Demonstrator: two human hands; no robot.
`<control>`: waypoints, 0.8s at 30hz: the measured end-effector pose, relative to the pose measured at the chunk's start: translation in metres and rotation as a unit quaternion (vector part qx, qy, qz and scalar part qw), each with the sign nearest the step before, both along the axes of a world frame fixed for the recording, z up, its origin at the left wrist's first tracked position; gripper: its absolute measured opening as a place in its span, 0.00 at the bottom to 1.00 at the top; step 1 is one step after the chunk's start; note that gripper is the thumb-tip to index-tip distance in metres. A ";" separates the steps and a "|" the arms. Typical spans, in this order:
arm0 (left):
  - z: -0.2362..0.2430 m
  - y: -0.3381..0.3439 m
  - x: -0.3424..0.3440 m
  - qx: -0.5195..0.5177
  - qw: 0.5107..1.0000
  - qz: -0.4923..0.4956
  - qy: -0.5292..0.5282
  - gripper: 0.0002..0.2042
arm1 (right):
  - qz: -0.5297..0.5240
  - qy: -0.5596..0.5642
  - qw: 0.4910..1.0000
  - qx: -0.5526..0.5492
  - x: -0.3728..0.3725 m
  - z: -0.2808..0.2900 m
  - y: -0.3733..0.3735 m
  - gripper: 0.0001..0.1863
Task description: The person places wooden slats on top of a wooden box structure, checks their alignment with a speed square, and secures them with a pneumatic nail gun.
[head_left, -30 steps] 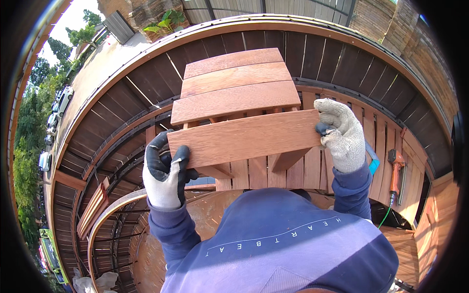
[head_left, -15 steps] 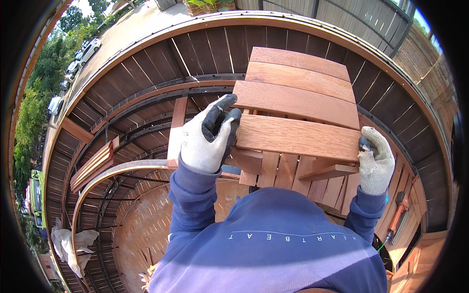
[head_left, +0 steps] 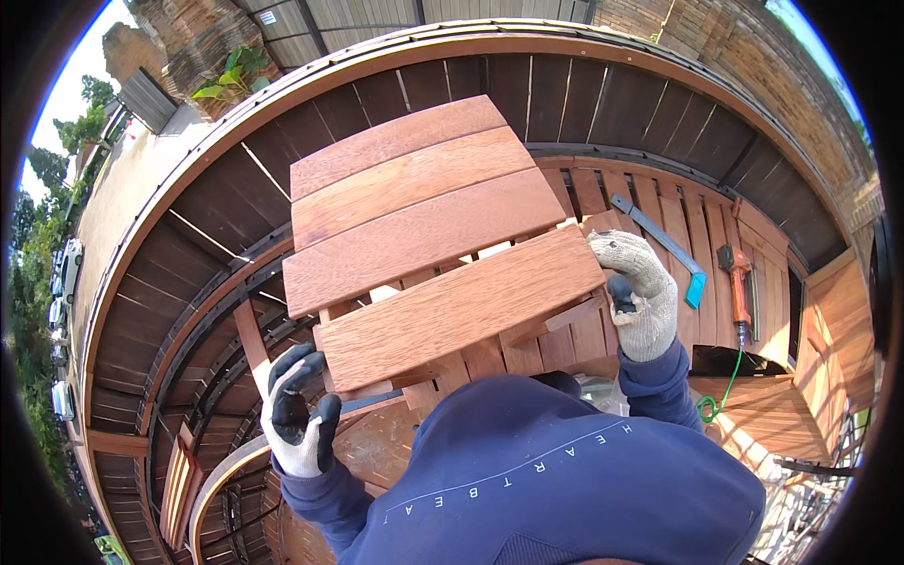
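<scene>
Decking of reddish slats (head_left: 557,348) is seen below a slatted wooden seat (head_left: 414,184), whose front board (head_left: 461,311), nearest the person's body, is separated from the next slat by a narrow gap. The board is flanked by gloved hands: the right hand (head_left: 645,297) is set at one end, fingers curled, any pinch impossible to tell; the left hand (head_left: 299,414) is held beside the other, thumb and fingers parted. A blue-handled square (head_left: 670,250) and an orange power tool (head_left: 737,287) are laid at right.
</scene>
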State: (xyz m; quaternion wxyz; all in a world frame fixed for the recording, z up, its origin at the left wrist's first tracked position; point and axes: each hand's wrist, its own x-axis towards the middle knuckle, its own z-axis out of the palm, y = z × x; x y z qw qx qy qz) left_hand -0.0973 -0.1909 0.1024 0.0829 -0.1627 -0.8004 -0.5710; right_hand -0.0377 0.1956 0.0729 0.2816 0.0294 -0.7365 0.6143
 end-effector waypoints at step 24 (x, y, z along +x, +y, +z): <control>-0.015 -0.002 -0.014 0.082 0.996 -0.034 -0.007 0.18 | -0.092 0.025 0.981 0.167 0.003 -0.023 -0.012 0.37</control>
